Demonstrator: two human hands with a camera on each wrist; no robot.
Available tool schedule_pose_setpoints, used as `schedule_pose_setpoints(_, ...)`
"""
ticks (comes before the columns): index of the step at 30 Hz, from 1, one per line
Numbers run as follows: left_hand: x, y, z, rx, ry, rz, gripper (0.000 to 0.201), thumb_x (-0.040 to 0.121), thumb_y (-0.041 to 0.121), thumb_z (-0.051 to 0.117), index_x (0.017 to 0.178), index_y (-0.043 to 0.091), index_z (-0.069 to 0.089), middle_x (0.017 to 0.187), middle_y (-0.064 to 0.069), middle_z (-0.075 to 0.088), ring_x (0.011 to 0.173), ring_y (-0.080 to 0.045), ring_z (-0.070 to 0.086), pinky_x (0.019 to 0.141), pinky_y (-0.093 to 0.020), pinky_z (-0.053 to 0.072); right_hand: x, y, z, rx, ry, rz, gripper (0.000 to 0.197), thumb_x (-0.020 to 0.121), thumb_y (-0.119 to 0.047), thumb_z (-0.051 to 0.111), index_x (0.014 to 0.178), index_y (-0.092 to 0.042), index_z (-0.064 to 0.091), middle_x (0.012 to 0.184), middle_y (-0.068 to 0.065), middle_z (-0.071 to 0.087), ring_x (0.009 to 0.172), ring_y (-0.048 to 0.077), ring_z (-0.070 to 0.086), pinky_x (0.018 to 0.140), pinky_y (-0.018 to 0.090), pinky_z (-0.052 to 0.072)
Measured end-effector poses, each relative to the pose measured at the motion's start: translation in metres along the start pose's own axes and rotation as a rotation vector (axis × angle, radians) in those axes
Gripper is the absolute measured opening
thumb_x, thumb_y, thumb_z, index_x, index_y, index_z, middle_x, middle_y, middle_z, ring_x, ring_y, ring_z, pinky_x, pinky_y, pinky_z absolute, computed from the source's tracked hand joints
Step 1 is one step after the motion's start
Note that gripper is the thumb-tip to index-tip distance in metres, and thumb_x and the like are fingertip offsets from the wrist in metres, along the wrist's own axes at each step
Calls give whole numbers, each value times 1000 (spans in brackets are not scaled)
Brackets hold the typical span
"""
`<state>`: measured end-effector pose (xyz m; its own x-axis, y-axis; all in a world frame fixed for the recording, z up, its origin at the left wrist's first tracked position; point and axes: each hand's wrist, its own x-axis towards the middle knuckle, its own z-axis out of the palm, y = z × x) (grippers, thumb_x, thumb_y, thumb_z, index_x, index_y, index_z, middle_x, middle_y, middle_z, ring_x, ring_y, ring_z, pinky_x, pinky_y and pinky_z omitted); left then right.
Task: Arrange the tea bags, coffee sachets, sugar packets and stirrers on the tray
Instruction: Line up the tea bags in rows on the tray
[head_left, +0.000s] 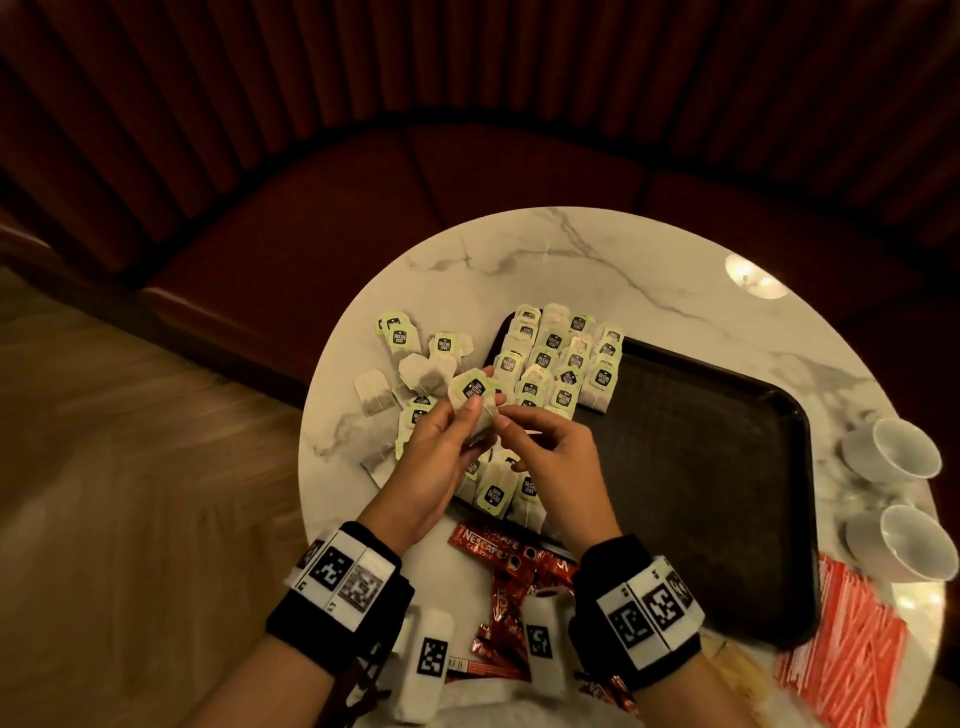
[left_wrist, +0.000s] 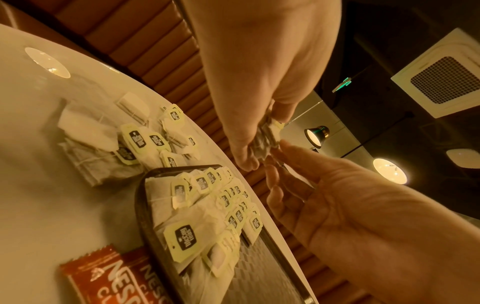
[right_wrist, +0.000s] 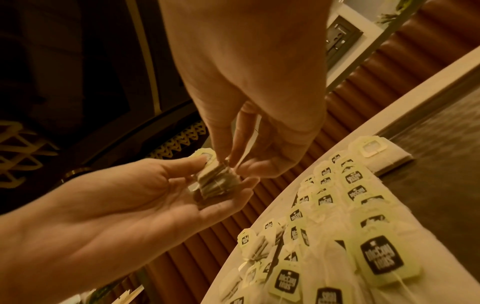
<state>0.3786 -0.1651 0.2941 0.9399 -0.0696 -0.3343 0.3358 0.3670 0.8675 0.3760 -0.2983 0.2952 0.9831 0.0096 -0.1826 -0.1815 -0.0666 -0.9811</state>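
white grey-veined table (head_left: 519, 249), dark tray (head_left: 701, 467), red coffee sachets (head_left: 498, 551)

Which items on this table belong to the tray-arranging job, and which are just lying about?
Part of the job:
- pale green-tagged paper tea bags
- red Nescafe coffee sachets
- red-and-white striped stirrers
- dark rectangular plastic tray

Lying about:
- two white ceramic cups
- round white marble table

This looks like a café or hotel lounge. A round marble table (head_left: 597, 270) stands before a curved booth seat (head_left: 363, 208) in dark red padded upholstery with vertical ribs. The floor (head_left: 130, 441) is wood. A ceiling air-conditioning unit (left_wrist: 441, 76) and round ceiling lamps (left_wrist: 389, 170) are above. White cups (head_left: 904, 457) and a dark serving tray (head_left: 727, 493) stand on the table.
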Motion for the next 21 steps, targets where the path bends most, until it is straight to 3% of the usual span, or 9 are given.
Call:
schedule_pose_setpoints(3, 0, -2, 1, 25, 12, -18, 26, 102, 21, 43, 123, 18, 58, 118, -5, 70, 118, -19, 62, 100, -35, 48, 0, 0, 0, -14, 54, -28, 12, 90, -19, 71, 100, -18, 78, 95, -9, 77, 88, 7, 70, 80, 25, 55)
schedule_pose_setpoints(6, -2, 0, 3, 57, -3, 11, 25, 95, 21, 55, 119, 15, 59, 111, -2, 72, 107, -15, 66, 85, -27, 54, 0, -2, -4, -22, 82, -49, 6, 89, -22, 72, 93, -20, 77, 88, -9, 75, 80, 3, 66, 75, 26, 52)
schedule_pose_setpoints(8, -3, 1, 1, 49, 15, 51, 37, 85, 18, 65, 121, 15, 58, 111, -2, 72, 104, -12, 67, 78, -22, 53, 0, -3, -9, -37, 107, -72, 6, 89, -24, 72, 91, -21, 76, 87, -8, 74, 81, 3, 65, 75, 26, 52)
schedule_pose_setpoints(10, -3, 2, -1, 18, 58, 75, 48, 76, 18, 72, 122, 12, 59, 113, -7, 72, 107, -19, 67, 84, -29, 54, 1, -4, -15, -79, 137, -116, 5, 89, -24, 72, 92, -20, 75, 87, -7, 73, 85, 6, 67, 79, 29, 55)
schedule_pose_setpoints(13, -2, 3, -2, -22, 100, 71, 41, 73, 17, 72, 112, 9, 65, 110, -13, 72, 106, -28, 68, 97, -46, 51, 1, -6, -19, -124, 149, -160, 7, 89, -22, 73, 94, -19, 75, 88, -6, 73, 85, 7, 68, 79, 28, 56)
schedule_pose_setpoints(18, -2, 4, 1, -39, 96, 81, 33, 73, 14, 71, 105, 8, 69, 107, -16, 72, 105, -30, 68, 98, -50, 50, 0, -12, -16, 123, 89, -82, 14, 89, -16, 72, 102, -11, 72, 97, 4, 75, 92, 18, 71, 73, 25, 56)
schedule_pose_setpoints(21, -3, 5, 4, -51, 95, 87, 33, 73, 15, 71, 105, 8, 70, 107, -18, 72, 105, -32, 68, 99, -50, 49, -2, -13, -12, 174, 22, -28, 18, 87, -10, 73, 104, -10, 71, 91, 0, 74, 86, 13, 70, 73, 24, 56)
